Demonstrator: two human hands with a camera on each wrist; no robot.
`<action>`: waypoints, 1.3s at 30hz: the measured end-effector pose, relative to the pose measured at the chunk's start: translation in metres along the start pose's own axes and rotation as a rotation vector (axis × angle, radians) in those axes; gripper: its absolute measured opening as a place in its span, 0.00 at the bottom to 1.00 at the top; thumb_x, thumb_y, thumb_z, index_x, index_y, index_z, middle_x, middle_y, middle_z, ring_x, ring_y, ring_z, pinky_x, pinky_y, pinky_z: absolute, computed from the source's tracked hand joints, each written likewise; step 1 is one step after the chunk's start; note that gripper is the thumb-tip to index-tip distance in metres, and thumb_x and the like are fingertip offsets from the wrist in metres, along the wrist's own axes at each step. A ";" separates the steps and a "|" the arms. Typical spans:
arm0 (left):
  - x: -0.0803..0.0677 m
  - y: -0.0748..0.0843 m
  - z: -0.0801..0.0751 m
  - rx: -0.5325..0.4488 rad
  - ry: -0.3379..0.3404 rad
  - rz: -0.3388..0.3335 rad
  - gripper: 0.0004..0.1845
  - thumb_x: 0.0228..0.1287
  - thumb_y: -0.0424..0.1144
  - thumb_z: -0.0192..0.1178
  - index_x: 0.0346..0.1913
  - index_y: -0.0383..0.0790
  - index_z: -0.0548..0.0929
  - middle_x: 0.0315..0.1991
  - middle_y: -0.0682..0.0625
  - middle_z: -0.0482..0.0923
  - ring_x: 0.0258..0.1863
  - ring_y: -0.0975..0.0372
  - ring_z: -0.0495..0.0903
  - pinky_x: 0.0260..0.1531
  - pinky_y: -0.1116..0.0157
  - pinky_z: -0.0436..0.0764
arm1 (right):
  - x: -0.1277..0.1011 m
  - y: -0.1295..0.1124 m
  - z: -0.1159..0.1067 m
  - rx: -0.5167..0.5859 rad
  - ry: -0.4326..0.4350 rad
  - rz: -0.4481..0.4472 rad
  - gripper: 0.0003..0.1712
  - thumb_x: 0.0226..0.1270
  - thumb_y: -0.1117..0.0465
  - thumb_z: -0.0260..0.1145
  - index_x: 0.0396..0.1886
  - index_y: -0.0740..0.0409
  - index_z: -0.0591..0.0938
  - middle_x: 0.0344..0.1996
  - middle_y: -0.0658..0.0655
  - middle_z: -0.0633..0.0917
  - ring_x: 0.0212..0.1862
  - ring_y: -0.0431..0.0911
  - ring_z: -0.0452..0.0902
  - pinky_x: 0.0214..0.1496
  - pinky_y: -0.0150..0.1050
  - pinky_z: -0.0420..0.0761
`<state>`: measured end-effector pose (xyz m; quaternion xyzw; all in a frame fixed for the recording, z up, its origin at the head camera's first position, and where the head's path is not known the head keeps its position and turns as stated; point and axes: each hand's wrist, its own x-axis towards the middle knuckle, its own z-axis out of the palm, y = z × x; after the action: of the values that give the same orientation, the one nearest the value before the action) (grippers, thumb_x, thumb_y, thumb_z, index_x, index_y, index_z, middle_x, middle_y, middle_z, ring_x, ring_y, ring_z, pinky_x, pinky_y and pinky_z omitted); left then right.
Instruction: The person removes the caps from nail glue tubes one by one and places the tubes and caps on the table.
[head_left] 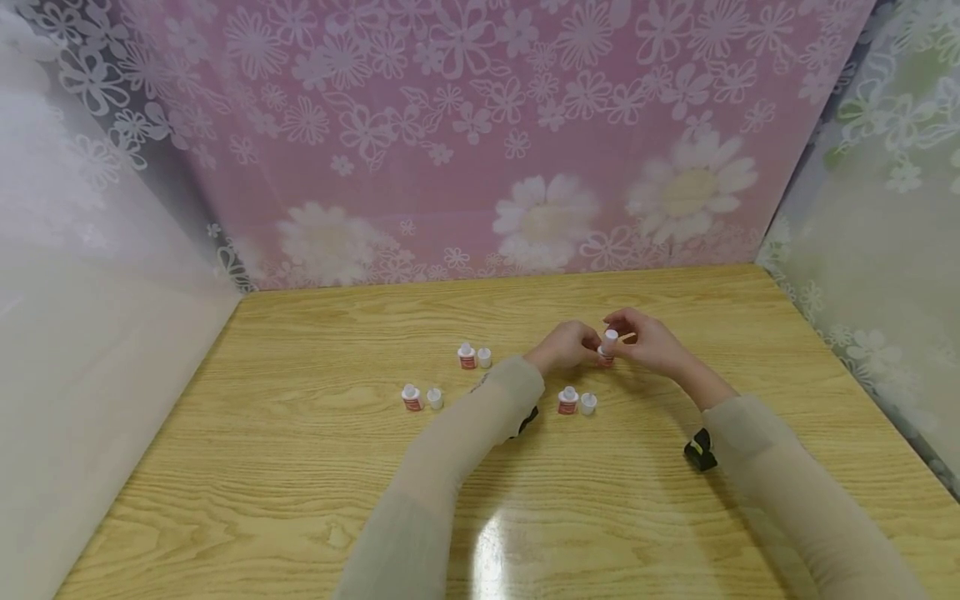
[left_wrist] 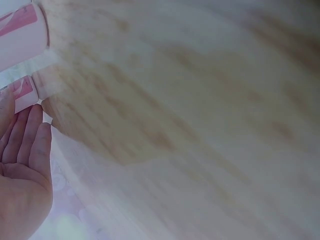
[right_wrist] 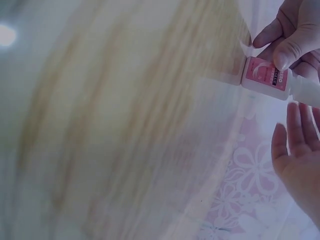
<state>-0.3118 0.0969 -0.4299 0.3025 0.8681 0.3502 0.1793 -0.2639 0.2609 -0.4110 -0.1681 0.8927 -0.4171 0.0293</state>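
Observation:
My left hand [head_left: 567,344] pinches a small white glue bottle [right_wrist: 265,77] with a pink label, thumb across the label, its base right at the table top. The bottle stands upright. On its top sits a white cap [head_left: 611,337], which my right hand [head_left: 651,343] holds between thumb and fingers. In the right wrist view the cap [right_wrist: 306,91] runs toward the frame edge and the right fingers [right_wrist: 296,127] show beside it. Just in front of my hands stands another glue bottle [head_left: 567,402], uncapped, with a white cap [head_left: 588,404] next to it.
Farther left stand two more uncapped glue bottles, one toward the back [head_left: 467,358] and one nearer [head_left: 412,398], each with a white cap beside it. Flowered cloth walls enclose the wooden table [head_left: 300,483] at the back and both sides. Black wrist devices [head_left: 701,451] hang under my sleeves.

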 end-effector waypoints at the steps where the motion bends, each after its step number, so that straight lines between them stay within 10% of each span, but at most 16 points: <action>1: 0.000 0.000 0.000 -0.001 -0.001 -0.002 0.06 0.55 0.41 0.62 0.31 0.43 0.83 0.26 0.59 0.78 0.29 0.69 0.73 0.31 0.75 0.69 | 0.000 -0.001 0.000 -0.009 0.008 0.016 0.25 0.59 0.57 0.63 0.50 0.70 0.69 0.43 0.65 0.75 0.46 0.56 0.70 0.45 0.49 0.72; 8: 0.001 -0.001 0.001 -0.019 -0.004 -0.014 0.06 0.55 0.42 0.62 0.31 0.44 0.83 0.26 0.60 0.79 0.30 0.70 0.73 0.33 0.74 0.69 | 0.000 -0.002 0.002 -0.090 0.063 0.085 0.19 0.56 0.53 0.65 0.37 0.63 0.73 0.36 0.61 0.78 0.42 0.55 0.74 0.38 0.45 0.74; 22: 0.000 0.000 0.000 -0.015 -0.005 -0.011 0.05 0.55 0.41 0.62 0.30 0.43 0.82 0.26 0.59 0.78 0.31 0.69 0.73 0.32 0.74 0.69 | -0.001 -0.004 -0.003 -0.028 0.044 -0.005 0.13 0.63 0.68 0.56 0.45 0.73 0.73 0.40 0.67 0.77 0.46 0.59 0.72 0.46 0.51 0.71; 39: 0.002 -0.003 0.002 -0.026 0.003 -0.010 0.04 0.54 0.40 0.63 0.29 0.44 0.82 0.25 0.60 0.78 0.31 0.70 0.73 0.33 0.75 0.69 | -0.002 -0.014 -0.013 -0.001 0.122 0.026 0.17 0.64 0.62 0.57 0.47 0.71 0.73 0.42 0.68 0.76 0.48 0.59 0.72 0.45 0.50 0.72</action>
<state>-0.3131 0.0973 -0.4334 0.2953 0.8654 0.3608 0.1838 -0.2607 0.2631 -0.3922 -0.1310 0.8952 -0.4255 -0.0197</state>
